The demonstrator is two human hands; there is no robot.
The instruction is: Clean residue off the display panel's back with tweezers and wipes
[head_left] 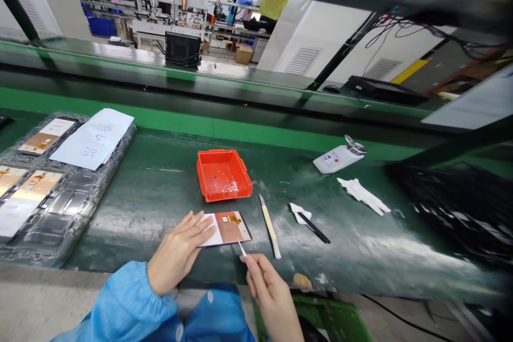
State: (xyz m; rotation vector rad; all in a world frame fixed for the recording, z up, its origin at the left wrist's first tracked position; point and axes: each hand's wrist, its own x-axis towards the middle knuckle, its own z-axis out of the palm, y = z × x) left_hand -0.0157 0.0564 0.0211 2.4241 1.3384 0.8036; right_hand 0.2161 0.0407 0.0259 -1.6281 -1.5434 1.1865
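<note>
A small flat panel (230, 227) with a copper-brown and white back lies on the dark green bench near its front edge. My left hand (178, 251), in a blue sleeve, rests on the panel's left end with its fingers laid flat and apart. My right hand (268, 288) is closed in a pinch on a thin white stick (241, 248), whose tip points at the panel's lower right corner.
An orange plastic bin (223, 173) sits just behind the panel. A pale scraper (270, 227), a black pen (313, 227) on a white scrap, folded white wipes (363, 195) and a white dispenser bottle (339, 156) lie to the right. Clear trays of panels (48, 197) with paper stand at left.
</note>
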